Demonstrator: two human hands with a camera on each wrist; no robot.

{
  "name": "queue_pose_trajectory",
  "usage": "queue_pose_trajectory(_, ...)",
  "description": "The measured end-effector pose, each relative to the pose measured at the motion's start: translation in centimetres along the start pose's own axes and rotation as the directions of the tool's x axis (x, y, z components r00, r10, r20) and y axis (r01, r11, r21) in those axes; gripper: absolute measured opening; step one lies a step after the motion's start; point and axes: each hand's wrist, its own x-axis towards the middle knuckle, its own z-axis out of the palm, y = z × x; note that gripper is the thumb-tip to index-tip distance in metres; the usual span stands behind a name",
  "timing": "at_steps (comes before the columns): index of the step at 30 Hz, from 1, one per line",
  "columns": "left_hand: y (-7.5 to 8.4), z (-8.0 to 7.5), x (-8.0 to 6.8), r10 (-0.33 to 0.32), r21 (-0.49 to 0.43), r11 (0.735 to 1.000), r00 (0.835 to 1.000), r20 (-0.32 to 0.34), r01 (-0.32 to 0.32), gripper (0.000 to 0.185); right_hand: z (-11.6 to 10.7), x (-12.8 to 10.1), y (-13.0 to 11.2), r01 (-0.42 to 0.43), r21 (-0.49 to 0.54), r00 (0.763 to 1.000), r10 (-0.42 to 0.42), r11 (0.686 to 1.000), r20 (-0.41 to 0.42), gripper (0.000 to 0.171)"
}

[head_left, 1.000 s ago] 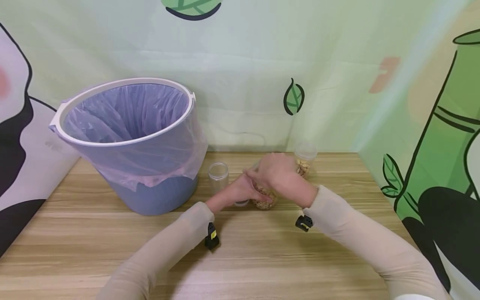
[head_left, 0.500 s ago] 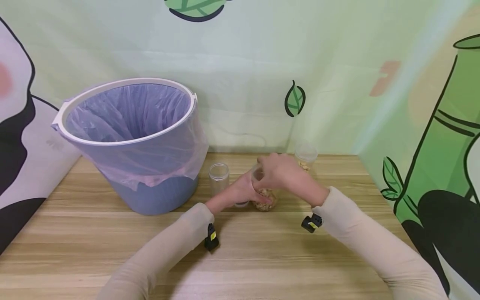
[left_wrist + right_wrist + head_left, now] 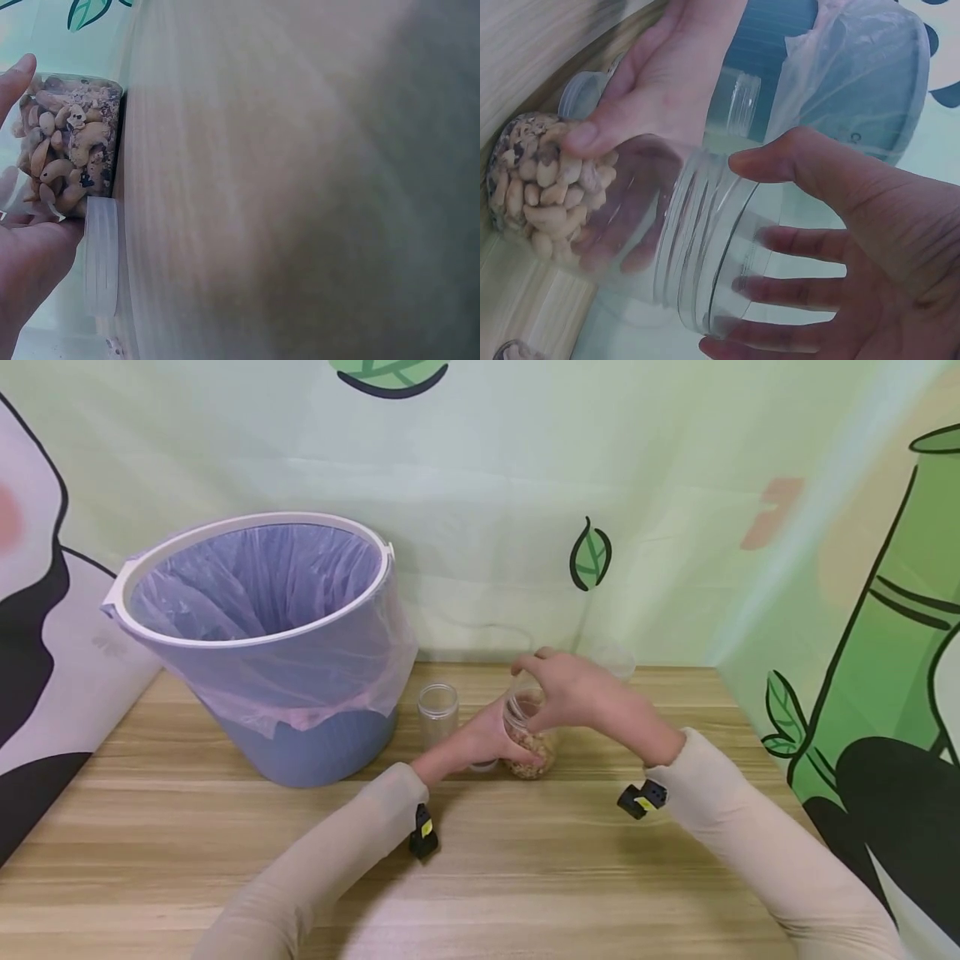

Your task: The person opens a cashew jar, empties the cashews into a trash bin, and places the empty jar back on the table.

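while the left hand [image 3: 480,739] wraps the lower body of the nut jar [image 3: 528,735], just right of the bin [image 3: 262,643] on the table [image 3: 525,860], the right hand [image 3: 577,693] cups its threaded open mouth w/ fingers curled round the rim. clear plastic, light, smooth & prob slippery; best held low by the nuts. empty jar [image 3: 437,710] stands btwn jar & bin.

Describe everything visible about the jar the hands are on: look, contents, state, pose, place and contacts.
The nut jar is clear ribbed plastic with a threaded neck, filled only in its lower part with pale, cashew-like nuts. No lid shows on its mouth. It stands on the wooden table, right of a small empty jar. The left hand grips its lower body; the right hand curls its fingers round the rim.
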Motion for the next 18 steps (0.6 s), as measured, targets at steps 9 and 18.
queue_pose_trajectory(9, -0.2, 0.1, 0.0, -0.012, 0.001, 1.000, 1.000, -0.024, 0.012, 0.093, -0.2, -1.0, 1.5, -0.007, 0.085, 1.000, 0.010, 0.996, -0.029, 0.079)
queue_pose_trajectory(18, -0.2, 0.2, 0.2, -0.003, -0.031, 1.000, 1.000, -0.024, 0.003, 0.093, -0.7, -2.0, 2.7, -0.034, 0.091, 0.999, 0.037, 0.995, -0.032, 0.078)
